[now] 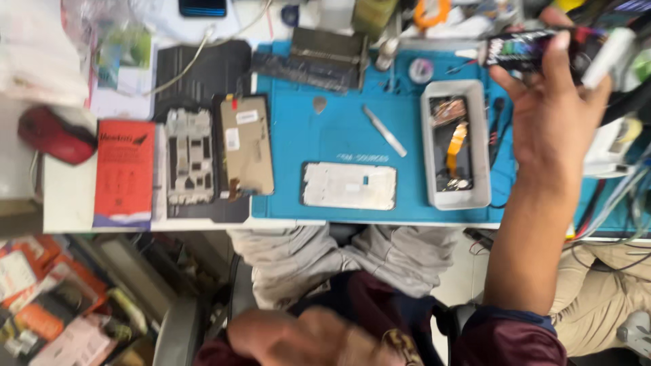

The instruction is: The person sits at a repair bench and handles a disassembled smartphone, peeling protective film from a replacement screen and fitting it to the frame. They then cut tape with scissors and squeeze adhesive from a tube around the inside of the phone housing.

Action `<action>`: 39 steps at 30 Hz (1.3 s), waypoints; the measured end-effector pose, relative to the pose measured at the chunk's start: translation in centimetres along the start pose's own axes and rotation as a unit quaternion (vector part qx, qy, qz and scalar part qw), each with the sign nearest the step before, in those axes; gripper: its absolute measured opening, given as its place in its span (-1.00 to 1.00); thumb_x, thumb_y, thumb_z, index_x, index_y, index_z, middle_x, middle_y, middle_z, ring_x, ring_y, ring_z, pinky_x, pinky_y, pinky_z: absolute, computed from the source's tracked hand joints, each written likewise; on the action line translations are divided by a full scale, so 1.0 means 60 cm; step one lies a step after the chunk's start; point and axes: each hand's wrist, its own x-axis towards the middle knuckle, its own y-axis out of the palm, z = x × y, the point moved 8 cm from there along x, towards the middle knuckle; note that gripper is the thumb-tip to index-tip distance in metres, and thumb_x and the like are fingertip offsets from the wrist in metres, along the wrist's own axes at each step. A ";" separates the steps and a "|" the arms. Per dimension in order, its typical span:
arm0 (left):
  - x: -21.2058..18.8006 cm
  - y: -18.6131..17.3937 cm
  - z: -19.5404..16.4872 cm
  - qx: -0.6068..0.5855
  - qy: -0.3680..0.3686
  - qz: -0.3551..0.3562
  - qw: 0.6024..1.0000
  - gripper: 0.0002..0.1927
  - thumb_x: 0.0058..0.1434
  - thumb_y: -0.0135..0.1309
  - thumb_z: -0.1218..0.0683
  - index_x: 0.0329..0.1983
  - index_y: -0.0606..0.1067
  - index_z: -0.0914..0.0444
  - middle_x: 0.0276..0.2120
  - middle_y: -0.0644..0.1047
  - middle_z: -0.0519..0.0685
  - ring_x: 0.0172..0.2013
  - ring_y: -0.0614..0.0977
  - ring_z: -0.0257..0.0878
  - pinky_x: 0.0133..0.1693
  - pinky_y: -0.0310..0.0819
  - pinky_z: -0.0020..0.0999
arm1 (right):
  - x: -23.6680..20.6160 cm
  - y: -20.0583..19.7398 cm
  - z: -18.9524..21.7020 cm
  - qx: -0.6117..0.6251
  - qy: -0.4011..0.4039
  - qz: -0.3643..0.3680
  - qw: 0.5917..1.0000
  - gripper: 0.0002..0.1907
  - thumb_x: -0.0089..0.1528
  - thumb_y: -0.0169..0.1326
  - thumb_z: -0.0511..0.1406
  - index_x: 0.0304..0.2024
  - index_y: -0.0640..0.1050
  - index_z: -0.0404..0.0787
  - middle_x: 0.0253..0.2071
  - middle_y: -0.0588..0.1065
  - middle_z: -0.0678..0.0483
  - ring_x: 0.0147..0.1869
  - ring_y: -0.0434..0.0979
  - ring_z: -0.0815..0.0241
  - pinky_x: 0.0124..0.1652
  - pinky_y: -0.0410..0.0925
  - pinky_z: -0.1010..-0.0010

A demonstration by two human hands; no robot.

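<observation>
We are looking down on the worktop (pixel 68 203), which is running across the upper half of the frame, and on it the blue repair mat (pixel 291 149) is taking the middle. At the right of the frame our right hand (pixel 553 115) is rising above the mat, with the forearm coming up from the lower right. This hand is closing around a dark tube (pixel 525 49) with coloured print; the fingers are wrapping its middle, so the hand is almost fully closed on it. The tube is lying across the upper right of the frame, its long axis going left to right, and its pale nozzle end is pointing to the left, toward the middle of the mat.

Our left hand (pixel 305 339) is staying low at the bottom centre of the frame, well apart from the tube. It is blurred and we cannot tell how far open it is; it seems to be holding nothing.

Below and to the left of the tube, the grey tray (pixel 481 149) is resting on the mat with an opened phone body inside. Left of it the phone frame (pixel 349 186) is lying flat, and the tweezers (pixel 384 131) are lying slantwise just above it.
</observation>
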 end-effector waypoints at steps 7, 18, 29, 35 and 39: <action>0.033 -0.197 -0.043 0.536 -0.049 -0.426 0.728 -0.50 0.06 0.35 0.14 0.09 0.51 0.25 -0.03 0.57 0.19 -0.08 0.66 0.09 -0.05 0.58 -0.20 | -0.180 0.055 -0.050 0.027 0.078 0.024 0.996 -0.67 0.57 -0.07 -0.24 0.19 0.46 -0.41 0.07 0.55 -0.26 0.05 0.64 -0.06 -0.10 0.58 0.23; -0.061 -0.252 0.124 0.444 -0.145 -0.488 0.737 -0.93 0.32 0.23 0.28 -0.19 0.56 0.32 -0.31 0.60 -0.01 -0.35 0.69 -0.21 -0.30 0.54 -0.40 | -0.236 0.102 -0.090 -0.037 0.039 0.048 0.997 -0.55 0.51 -0.11 -0.21 0.14 0.43 -0.56 0.04 0.54 -0.33 0.12 0.65 -0.13 -0.12 0.62 0.18; -0.056 -0.251 0.113 0.408 -0.056 -0.488 0.769 -0.88 0.30 0.24 0.28 -0.13 0.54 0.32 -0.15 0.63 0.05 -0.18 0.73 -0.19 -0.14 0.66 -0.36 | -0.230 0.101 -0.117 -0.038 -0.013 0.008 0.999 -0.67 0.50 -0.04 -0.21 -0.01 0.45 -0.43 -0.11 0.58 -0.20 0.01 0.71 -0.12 -0.02 0.62 0.14; -0.087 -0.275 0.155 0.378 -0.165 -0.518 0.749 -0.90 0.41 0.14 0.26 -0.26 0.55 0.39 -0.44 0.59 0.03 -0.47 0.65 -0.30 -0.39 0.52 -0.40 | -0.235 0.114 -0.140 -0.015 -0.029 0.109 0.994 -0.67 0.48 0.08 -0.22 0.06 0.44 -0.42 0.02 0.55 -0.24 0.18 0.63 -0.19 0.17 0.55 -0.01; -0.098 -0.291 0.167 0.342 -0.200 -0.497 0.772 -0.91 0.40 0.13 0.23 -0.23 0.56 0.37 -0.48 0.60 0.01 -0.48 0.67 -0.32 -0.43 0.51 -0.41 | -0.235 0.105 -0.173 0.036 0.023 0.126 0.991 -0.66 0.47 0.05 -0.19 0.07 0.40 -0.36 0.08 0.53 -0.23 0.20 0.61 -0.11 0.16 0.55 0.03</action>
